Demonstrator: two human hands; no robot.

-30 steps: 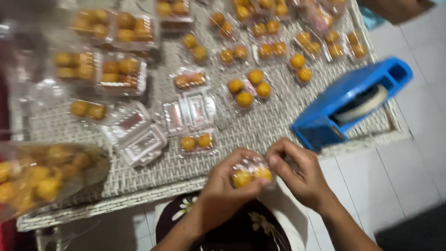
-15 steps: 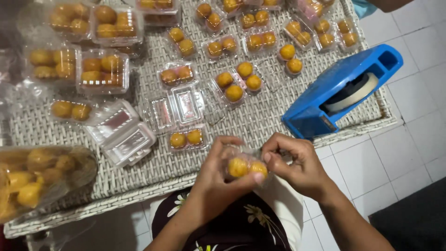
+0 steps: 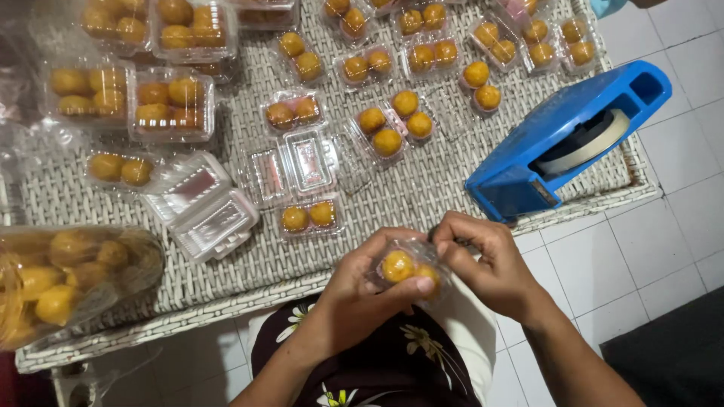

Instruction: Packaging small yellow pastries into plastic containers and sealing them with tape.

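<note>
Hands close to the body, over the lap, both on one small clear box point(image 3: 407, 270) with two yellow-orange balls inside. Left hand point(image 3: 362, 290) cups it from below, grip closed round it, thumb across the front to keep it steady. Right hand point(image 3: 486, 264) pinches at the box's right edge, fingers curled tight, likely pressing the lid or something thin there; what's between fingertips can't be told. Box sits off the desk, just past its near edge. Wicker desk point(image 3: 422, 188) next: a filled two-ball box point(image 3: 309, 216) near the edge, empty open boxes point(image 3: 200, 203) beside it, within easy reach. Blue tape dispenser point(image 3: 566, 139) at right by the right hand. Bag of loose balls point(image 3: 72, 275) at left. Farther back, rows of filled boxes point(image 3: 170, 105), set aside in a spread.
</note>
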